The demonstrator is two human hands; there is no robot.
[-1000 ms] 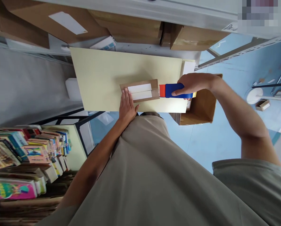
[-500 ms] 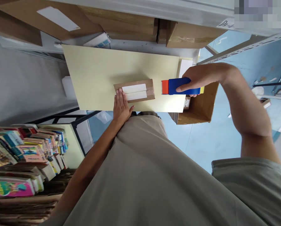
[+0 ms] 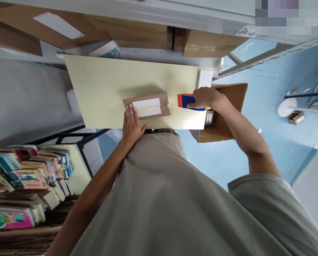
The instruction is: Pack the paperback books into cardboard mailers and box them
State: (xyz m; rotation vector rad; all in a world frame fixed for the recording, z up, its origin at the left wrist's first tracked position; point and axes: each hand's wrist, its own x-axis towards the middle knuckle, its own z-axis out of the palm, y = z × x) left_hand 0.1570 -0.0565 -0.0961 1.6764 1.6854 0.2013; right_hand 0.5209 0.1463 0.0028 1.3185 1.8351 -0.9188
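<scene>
A small brown cardboard box (image 3: pixel 164 103) with white labels on top lies on the pale yellow board. My left hand (image 3: pixel 132 124) rests on its left end, fingers stretched flat and thumb apart. To the right of the box, my right hand (image 3: pixel 205 97) is closed around a blue block-shaped object with a red-orange end (image 3: pixel 185 101). That end points left toward the box, with a gap between them. A bit of yellow shows at the object's other end; its exact kind is unclear. Shiny clear tape shows at the box's right end.
The board (image 3: pixel 100 89) lies in front of a shelf holding large cartons (image 3: pixel 145 37). A white box (image 3: pixel 205 78) sits at its right end. An open carton (image 3: pixel 228 124) stands at lower right. Books (image 3: pixel 41 167) fill a rack at lower left. A metal shelf beam (image 3: pixel 148 14) crosses above.
My right hand has come down and left with the blue object, nearer to the board, and its forearm has lowered. My left hand stays on the box. The whole view has shifted slightly.
</scene>
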